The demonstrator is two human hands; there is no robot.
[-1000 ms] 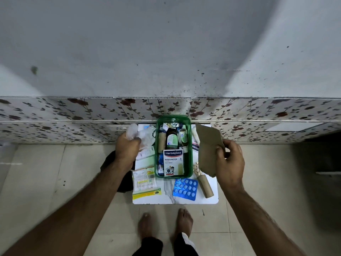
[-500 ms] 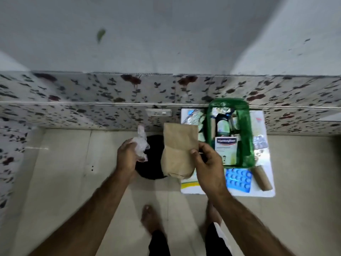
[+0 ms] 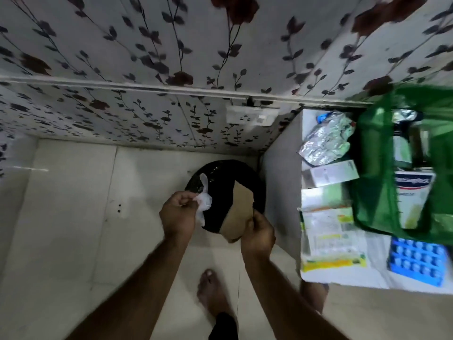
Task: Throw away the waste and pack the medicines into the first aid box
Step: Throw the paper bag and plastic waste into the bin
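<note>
Head view: both bare hands are out over the black bin (image 3: 221, 175) on the floor, beside the white table (image 3: 282, 168).
Left hand: the left hand (image 3: 179, 214) is closed, fingers pinched on a crumpled white tissue (image 3: 203, 204); the tissue sticks out to the right of the knuckles, right over the bin's near-left rim.
Right hand: the right hand (image 3: 258, 235) is closed on the lower edge of a brown paper bag (image 3: 239, 212); the bag stands up and away from the fingers, across the bin's mouth.
Gap: tissue and bag hang close, not touching.
First aid box: the green box (image 3: 372, 173) sits on the table well right of both hands, a bottle and cartons already inside.
Loose medicines: foil strips (image 3: 323, 141), a white carton (image 3: 331, 173), a leaflet pack (image 3: 331, 236) and a blue blister pack (image 3: 416, 260) lie on the table around it.
</note>
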